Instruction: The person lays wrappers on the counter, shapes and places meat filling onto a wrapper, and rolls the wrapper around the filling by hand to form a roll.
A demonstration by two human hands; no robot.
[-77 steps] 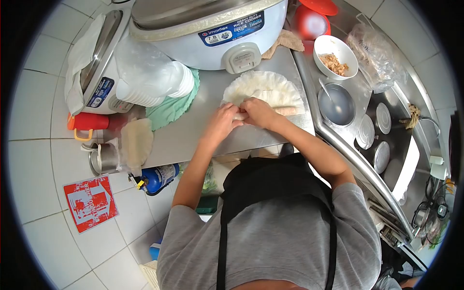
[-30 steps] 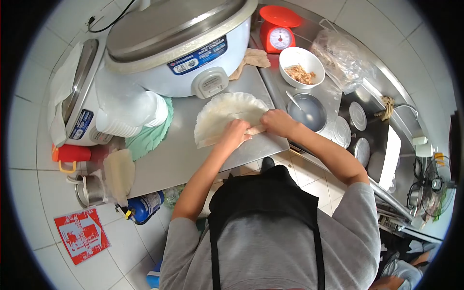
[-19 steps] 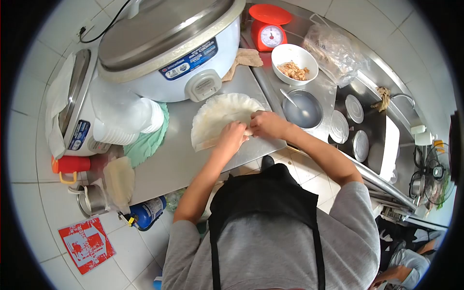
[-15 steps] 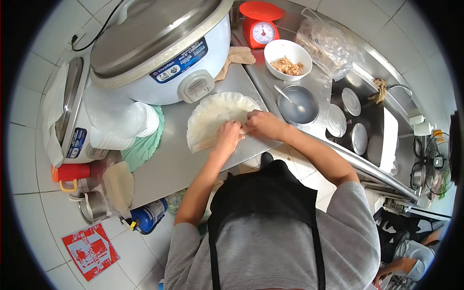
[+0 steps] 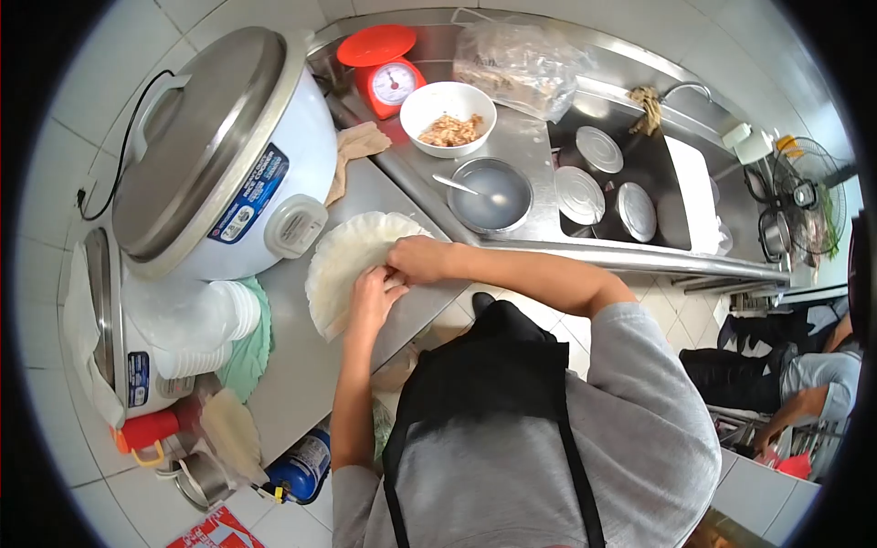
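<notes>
A stack of thin, round, whitish wrappers (image 5: pixel 352 251) with a frilly edge lies on the steel table beside the rice cooker. At its near edge my left hand (image 5: pixel 372 290) bends its fingers and thumb around the wrapper. My right hand (image 5: pixel 420 259) is closed right against the left, its fingertips pinching the same wrapper's edge. In between, the fingers hide most of the folded part. To the right are a white bowl (image 5: pixel 485 121) of brownish shredded filling and a steel bowl (image 5: pixel 521 203) of cloudy liquid with a spoon (image 5: pixel 457 186).
A large rice cooker (image 5: pixel 306 151) stands at the left, with white plastic tubs (image 5: pixel 239 310) on a green cloth (image 5: pixel 256 352). A red scale (image 5: pixel 376 44) and a plastic bag (image 5: pixel 521 64) are at the back. Cans (image 5: pixel 579 195) sit in the sink. Another person (image 5: pixel 813 384) is at far right.
The view has turned, so the table and bowls appear shifted left. My hands stay together at the wrapper's near edge, and the rolled strip seen before is now mostly covered by them.
</notes>
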